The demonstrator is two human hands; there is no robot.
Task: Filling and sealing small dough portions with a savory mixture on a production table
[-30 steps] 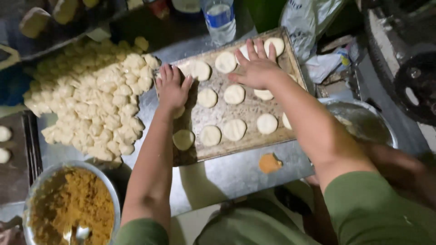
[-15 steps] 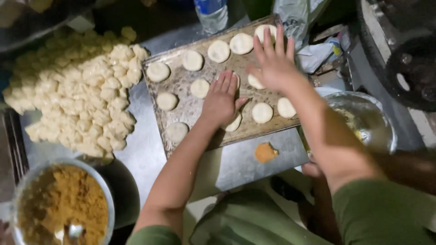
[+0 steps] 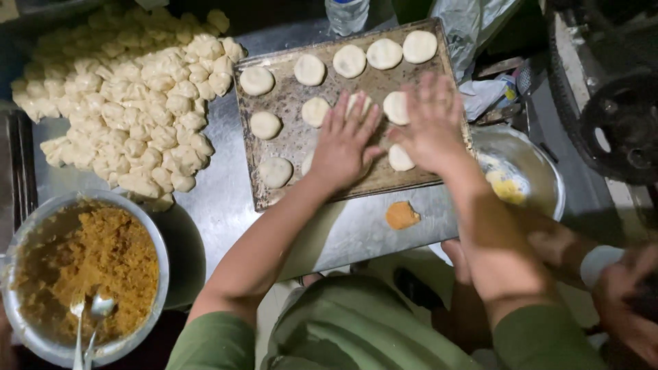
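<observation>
Head view: left hand [image 3: 345,145] and right hand [image 3: 432,123], fingers spread flat, now press adjacent dough discs [image 3: 397,108] mid-tray [image 3: 288,103], having shifted inward; flattening proceeds. Dough pile [image 3: 130,103] lies left.

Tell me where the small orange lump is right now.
In the head view, the small orange lump lies on the metal table, just below the baking tray's lower edge, between the person's two forearms and left of the empty metal bowl.
</observation>
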